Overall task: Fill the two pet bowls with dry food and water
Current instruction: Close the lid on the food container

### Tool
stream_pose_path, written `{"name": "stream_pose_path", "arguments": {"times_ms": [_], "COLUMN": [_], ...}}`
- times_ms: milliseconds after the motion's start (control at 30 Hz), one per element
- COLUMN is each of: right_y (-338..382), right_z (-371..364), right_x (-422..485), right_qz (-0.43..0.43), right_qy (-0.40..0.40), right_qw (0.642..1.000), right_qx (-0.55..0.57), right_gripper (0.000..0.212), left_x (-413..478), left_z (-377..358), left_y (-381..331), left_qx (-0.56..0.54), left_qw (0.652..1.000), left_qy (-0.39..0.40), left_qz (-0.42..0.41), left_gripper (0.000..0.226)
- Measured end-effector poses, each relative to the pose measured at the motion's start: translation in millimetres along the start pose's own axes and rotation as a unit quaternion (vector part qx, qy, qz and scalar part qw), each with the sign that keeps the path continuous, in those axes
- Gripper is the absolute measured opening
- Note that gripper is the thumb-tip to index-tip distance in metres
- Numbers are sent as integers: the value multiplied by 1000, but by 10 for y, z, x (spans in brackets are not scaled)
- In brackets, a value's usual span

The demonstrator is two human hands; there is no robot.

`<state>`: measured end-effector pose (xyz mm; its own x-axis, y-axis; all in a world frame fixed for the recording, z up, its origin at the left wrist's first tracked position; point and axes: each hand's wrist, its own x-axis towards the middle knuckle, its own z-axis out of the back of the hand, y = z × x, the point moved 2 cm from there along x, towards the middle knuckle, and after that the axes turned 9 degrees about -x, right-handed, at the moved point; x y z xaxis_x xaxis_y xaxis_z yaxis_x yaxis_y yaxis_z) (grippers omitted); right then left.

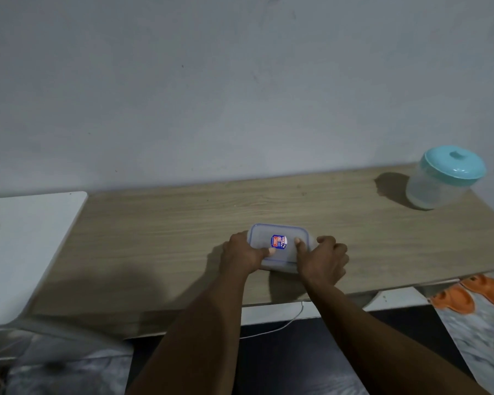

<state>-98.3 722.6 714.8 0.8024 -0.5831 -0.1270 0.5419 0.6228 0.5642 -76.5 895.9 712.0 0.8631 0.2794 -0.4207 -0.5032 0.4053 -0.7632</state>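
A small rectangular clear plastic container (280, 238) with a blue-rimmed lid and a sticker on top sits on the wooden tabletop (166, 223). My left hand (244, 253) grips its left end, thumb pressed on the lid. My right hand (322, 260) grips its right end, thumb also on the lid. The lid is on the container; its contents are hidden. A round translucent jar (437, 189) with a teal lid stands at the far right of the table. No pet bowls are in view.
A white surface (26, 243) adjoins the table on the left. A wall runs behind the table. Orange sandals (474, 292) lie on the floor at the right, and a white cable (277, 326) hangs below the front edge.
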Motion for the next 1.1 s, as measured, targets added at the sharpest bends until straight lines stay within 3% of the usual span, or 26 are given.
{"name": "stream_pose_path", "arguments": {"times_ms": [333, 667, 933, 1100], "right_y": [-6, -47, -245, -448], "right_z": [3, 38, 242, 647], "right_x": [88, 263, 166, 203], "right_qz": [41, -1, 75, 96], "right_qy": [23, 87, 136, 118], "right_qw": [999, 992, 981, 981], "right_qx": [23, 90, 112, 121], "right_gripper": [51, 31, 26, 36], "left_x": [-72, -19, -294, -709], "left_z": [16, 9, -157, -298], "left_y": [17, 57, 113, -147], "left_qx": [-25, -40, -90, -97], "left_qw": [999, 998, 996, 995], "left_qy": [-4, 0, -11, -29], "left_qz": [44, 45, 28, 6], "left_gripper": [78, 66, 37, 45]}}
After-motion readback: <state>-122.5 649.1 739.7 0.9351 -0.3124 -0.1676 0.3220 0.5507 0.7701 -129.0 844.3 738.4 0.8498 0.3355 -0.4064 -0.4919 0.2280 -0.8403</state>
